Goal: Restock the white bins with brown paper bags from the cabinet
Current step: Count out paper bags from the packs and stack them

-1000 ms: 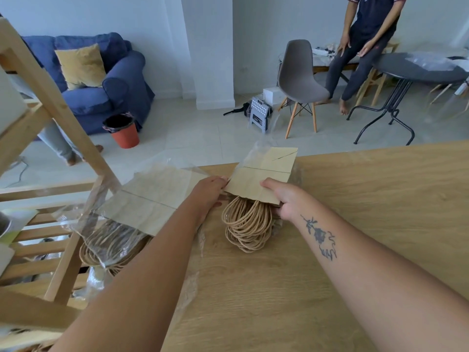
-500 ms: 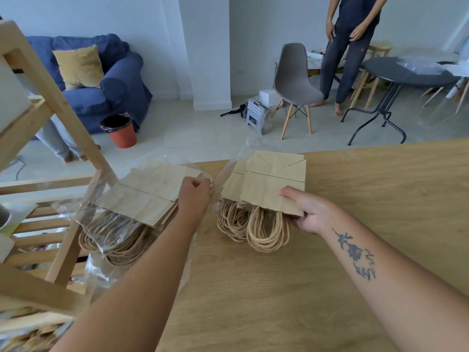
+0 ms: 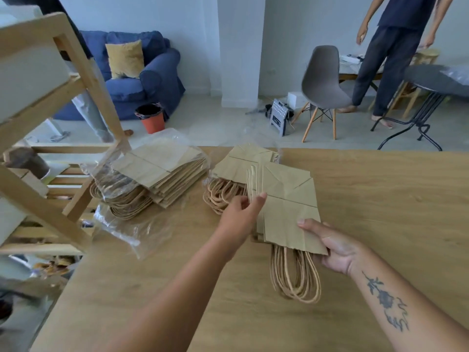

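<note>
Head camera looked down over a wide wooden table (image 3: 368, 189) that filled the lower frame, with a slatted wooden shelf frame (image 3: 83, 72) leaning in from the left. A white container (image 3: 28, 69) sat on the frame's upper level, only partly in view. Beyond the table stood a blue armchair (image 3: 152, 80) with a yellow cushion (image 3: 125, 58). To the right of that were a person in dark clothes (image 3: 396, 52), a round dark table (image 3: 436, 77) and a grey shell chair (image 3: 323, 77). An orange waste bin (image 3: 153, 121) stood by the armchair, and a small grey step stool (image 3: 279, 115) near the chair.

On the table's far left edge lay a thick stack of brown paper bags (image 3: 162, 171), flat and partly inside crumpled clear plastic wrap (image 3: 127, 229), twine handles toward the camera. Just beside it to the right lay a thinner stack (image 3: 236, 163), also flat, its handles bunched at the near end.

Nearer the camera was a small bundle of bags (image 3: 286, 207), overlapping the thinner stack's right side. Its left edges were fanned apart and its looped handles (image 3: 294, 278) trailed onto the tabletop. The right hand (image 3: 335, 247) gripped the bundle's near right corner, thumb laid on top and the other fingers curled beneath. The left hand (image 3: 239, 214) reached in from the left, its fingers loosely bent and its fingertips (image 3: 261, 196) against the fanned edges. Whether it pinched a bag or only touched could not be told.
</note>
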### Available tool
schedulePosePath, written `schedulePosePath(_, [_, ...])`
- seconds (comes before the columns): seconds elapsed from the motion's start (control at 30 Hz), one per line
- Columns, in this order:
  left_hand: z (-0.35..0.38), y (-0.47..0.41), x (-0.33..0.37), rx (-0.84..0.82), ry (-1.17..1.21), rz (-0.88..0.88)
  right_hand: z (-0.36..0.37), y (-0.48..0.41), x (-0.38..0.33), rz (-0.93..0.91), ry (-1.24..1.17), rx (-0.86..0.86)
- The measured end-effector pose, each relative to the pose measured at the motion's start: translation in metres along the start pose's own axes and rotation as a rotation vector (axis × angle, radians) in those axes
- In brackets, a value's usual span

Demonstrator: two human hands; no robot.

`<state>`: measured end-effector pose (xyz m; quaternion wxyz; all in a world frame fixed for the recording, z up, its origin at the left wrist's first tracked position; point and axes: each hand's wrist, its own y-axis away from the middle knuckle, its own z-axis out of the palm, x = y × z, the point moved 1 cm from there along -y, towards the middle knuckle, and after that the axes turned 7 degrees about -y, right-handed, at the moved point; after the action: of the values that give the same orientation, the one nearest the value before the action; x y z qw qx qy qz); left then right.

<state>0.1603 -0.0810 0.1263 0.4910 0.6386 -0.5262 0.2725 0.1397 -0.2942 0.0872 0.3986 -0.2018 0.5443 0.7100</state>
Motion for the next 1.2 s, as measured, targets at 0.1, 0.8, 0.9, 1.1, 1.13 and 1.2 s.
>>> schedulePosePath(0.1, [0.026, 0.022, -0.01, -0.077, 0.117, -0.07, -0.017, 0.016, 0.018, 0.036, -0.012, -0.02])
schedulePosePath(0.8, [-0.027, 0.076, -0.131, 0.16, -0.205, -0.089, 0.091, 0.034, 0.138, -0.275, 0.95, 0.295])
schedulePosePath(0.9, [-0.042, 0.073, -0.142, 0.148, -0.307, 0.056, 0.109, 0.04, 0.14, -0.479, 1.238, 0.414])
schedulePosePath(1.1, [-0.049, 0.077, -0.157, -0.051, -0.393, 0.24, 0.133, 0.028, 0.144, -0.566, 1.478, 0.263])
schedulePosePath(1.13, [-0.048, 0.076, -0.159, -0.074, -0.431, 0.273, 0.13, 0.027, 0.145, -0.534, 1.506, 0.258])
schedulePosePath(1.2, [-0.048, 0.073, -0.162, -0.092, -0.47, 0.323, 0.118, 0.023, 0.149, -0.492, 1.522, 0.282])
